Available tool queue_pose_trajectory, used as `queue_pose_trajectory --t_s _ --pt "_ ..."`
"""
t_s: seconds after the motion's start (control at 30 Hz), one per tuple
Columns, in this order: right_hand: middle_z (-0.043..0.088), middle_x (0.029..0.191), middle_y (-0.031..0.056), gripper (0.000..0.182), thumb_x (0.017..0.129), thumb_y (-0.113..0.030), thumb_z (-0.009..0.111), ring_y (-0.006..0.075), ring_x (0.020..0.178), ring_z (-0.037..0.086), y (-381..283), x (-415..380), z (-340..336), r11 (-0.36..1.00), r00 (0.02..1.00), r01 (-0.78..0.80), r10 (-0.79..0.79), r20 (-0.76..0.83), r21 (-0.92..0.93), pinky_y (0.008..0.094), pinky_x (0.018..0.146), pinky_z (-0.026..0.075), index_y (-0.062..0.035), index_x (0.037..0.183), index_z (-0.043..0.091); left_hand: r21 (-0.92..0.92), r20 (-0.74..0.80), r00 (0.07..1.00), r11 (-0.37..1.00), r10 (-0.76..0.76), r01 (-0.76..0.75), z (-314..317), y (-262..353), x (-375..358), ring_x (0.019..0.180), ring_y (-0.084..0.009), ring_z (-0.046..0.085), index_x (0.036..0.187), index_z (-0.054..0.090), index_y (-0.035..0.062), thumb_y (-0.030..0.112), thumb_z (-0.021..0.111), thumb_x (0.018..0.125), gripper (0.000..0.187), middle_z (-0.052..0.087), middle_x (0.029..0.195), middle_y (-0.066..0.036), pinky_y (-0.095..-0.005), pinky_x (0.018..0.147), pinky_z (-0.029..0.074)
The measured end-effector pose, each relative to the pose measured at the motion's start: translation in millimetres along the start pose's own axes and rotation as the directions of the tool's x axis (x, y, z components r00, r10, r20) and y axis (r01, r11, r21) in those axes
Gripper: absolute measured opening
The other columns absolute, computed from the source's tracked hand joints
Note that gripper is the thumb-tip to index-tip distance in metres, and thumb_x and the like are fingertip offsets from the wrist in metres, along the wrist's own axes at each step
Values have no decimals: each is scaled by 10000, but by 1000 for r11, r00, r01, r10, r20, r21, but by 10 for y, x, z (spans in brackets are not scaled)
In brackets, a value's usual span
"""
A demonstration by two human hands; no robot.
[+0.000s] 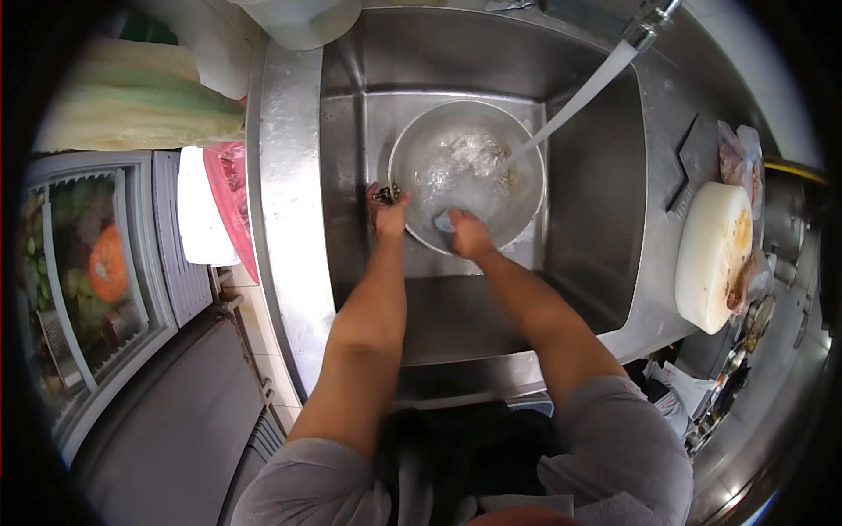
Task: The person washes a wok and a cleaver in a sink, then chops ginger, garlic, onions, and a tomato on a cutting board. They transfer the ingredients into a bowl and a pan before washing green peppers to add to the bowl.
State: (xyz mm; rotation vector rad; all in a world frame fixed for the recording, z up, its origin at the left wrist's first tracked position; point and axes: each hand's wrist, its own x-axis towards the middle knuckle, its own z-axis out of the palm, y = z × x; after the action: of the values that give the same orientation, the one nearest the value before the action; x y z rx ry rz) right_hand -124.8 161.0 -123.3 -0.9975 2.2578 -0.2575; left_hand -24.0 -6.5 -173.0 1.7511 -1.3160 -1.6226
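Note:
A large round metal bowl [401, 145] sits in the steel sink, with water churning inside it. My left hand [391, 216] is closed at the bowl's left rim, by a small dark, shiny metal piece [386, 194]; I cannot tell if that piece is the bowl's handle. Over the near side of the bowl, my right hand [472, 235] pinches a pale scrubbing pad [445, 221] against the inside wall. From the faucet [647, 26] at the upper right, a thick stream of water [574, 107] runs into the bowl.
High steel walls of the sink [596, 202] surround the bowl. On the right counter stands a thick white round block [702, 259] beside plastic bags. A translucent tub [303, 19] is at the upper left. Lower left, a glass-topped chest [132, 263] holds vegetables.

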Motion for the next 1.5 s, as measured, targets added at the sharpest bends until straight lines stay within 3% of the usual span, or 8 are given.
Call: queue_pose_trajectory --t_s 0.33,0.53,0.67,0.8,0.87,1.1,1.2,1.5 --pt "486 1401 249 673 797 -99 651 446 1305 463 350 1313 -732 972 913 -225 234 -335 64 480 1090 427 -130 1443 467 -346 334 936 938 107 16 278 582 -320 1022 -176 641 1388 510 -7 -222 522 707 714 662 1163 -87 -286 913 497" --pt "460 1459 233 653 805 -116 630 402 1343 463 -228 404 -307 953 967 214 -238 91 216 476 1130 385 -97 1442 484 -373 190 974 927 127 -48 156 569 -289 984 -166 647 1300 586 -27 -208 497 746 590 666 1125 -83 -277 889 505" --pt "530 1386 210 554 835 -185 647 395 1305 498 883 94 -330 995 983 40 -22 181 -95 476 1112 399 -108 1373 539 -283 192 974 957 122 -64 93 636 -293 966 -174 653 1258 619 -42 -205 464 752 553 677 1100 -69 -272 900 498" --pt "596 1288 217 565 848 -247 625 401 1237 553 616 867 -705 976 982 -175 182 -42 133 466 1044 456 -91 1382 527 -245 210 968 966 135 -81 146 594 -274 943 -152 640 1266 627 -32 -203 454 715 602 686 1085 -59 -263 874 485" --pt "621 1250 226 576 829 -235 615 411 1232 553 723 1390 382 981 796 79 -168 -582 -175 458 1024 467 -74 1375 527 -307 133 979 946 152 -105 165 305 -117 932 -151 638 1259 636 -23 -194 466 706 603 684 1084 -59 -259 875 480" --pt "594 1312 187 567 805 -290 702 369 1278 534 756 276 91 982 964 186 -176 198 -34 496 1058 443 -110 1327 573 -290 162 982 956 97 -46 97 484 -204 961 -160 642 1229 648 -14 -194 440 759 544 686 1078 -57 -268 895 484" --pt "565 1352 230 565 822 -362 721 378 1278 529 1308 972 -562 947 956 -290 292 -3 -141 465 1050 458 -90 1298 583 -195 160 970 969 182 -149 145 487 -288 960 -160 644 1227 650 -11 -183 424 763 544 691 1070 -55 -261 900 479" --pt "503 1414 239 624 797 -115 628 423 1274 508 -366 713 -215 950 981 187 -192 -4 252 448 1090 419 -66 1402 486 -369 158 986 929 48 13 164 391 -195 837 -145 604 1232 646 -33 -188 466 685 597 676 1002 -49 -255 791 482"
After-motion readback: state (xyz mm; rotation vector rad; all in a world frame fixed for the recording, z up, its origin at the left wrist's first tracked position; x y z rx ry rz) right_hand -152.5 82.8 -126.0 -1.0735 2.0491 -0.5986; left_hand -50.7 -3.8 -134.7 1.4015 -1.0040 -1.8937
